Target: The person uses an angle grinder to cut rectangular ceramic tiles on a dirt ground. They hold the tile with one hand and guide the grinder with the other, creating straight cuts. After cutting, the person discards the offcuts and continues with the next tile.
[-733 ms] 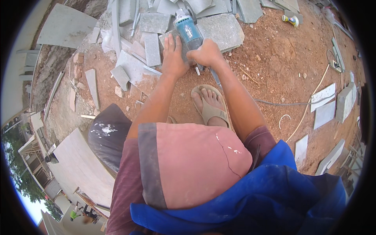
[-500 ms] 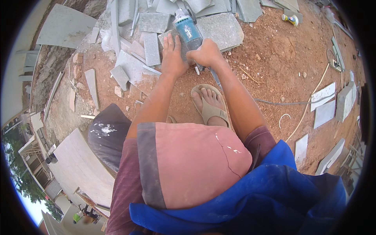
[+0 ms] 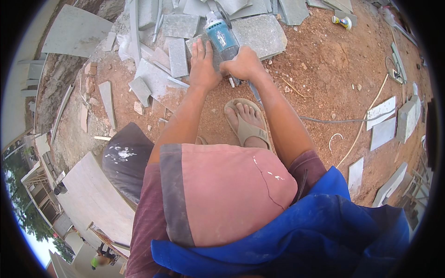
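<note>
Sandal nearest, on dirt. Your right hand is wrapped round the grinder's near end; your left hand lies flat, fingers parted, on a slab. Grinder's at that slab's right edge, disc end farthest. Tub beyond, right of the big slab.

I see a teal angle grinder slanting across a flat grey stone slab, its silver head pointing away from me.
</note>
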